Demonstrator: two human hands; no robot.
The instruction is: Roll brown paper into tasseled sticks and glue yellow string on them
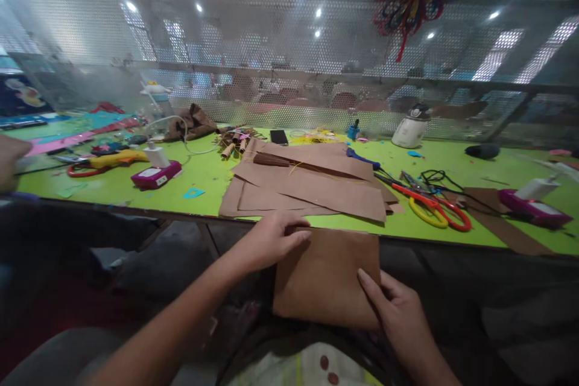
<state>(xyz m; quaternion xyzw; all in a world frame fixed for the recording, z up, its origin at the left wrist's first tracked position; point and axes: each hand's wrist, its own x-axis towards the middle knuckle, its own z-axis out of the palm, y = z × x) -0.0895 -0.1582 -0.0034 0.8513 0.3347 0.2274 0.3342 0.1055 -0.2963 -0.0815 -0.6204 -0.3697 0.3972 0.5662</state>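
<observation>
A squarish piece of brown paper (328,277) is held over my lap, just in front of the table edge. My left hand (275,240) grips its upper left corner, thumb on top. At the right edge, my right hand (393,301) pinches the paper, its thumb on the near face and the fingers behind. Whether the paper is folded or a single sheet, I cannot tell. Just beyond it, a stack of larger brown paper sheets (312,190) lies on the green table (208,193), with a dark brown paper strip (271,160) on top.
Scissors with red and yellow handles (438,211) lie right of the stack, near a blue-handled tool (362,158). Purple power sockets (156,176) with white plugs stand at both sides. Rolled brown paper tubes (233,143) and a white bottle (411,126) are farther back. Another person's hand (11,160) shows at left.
</observation>
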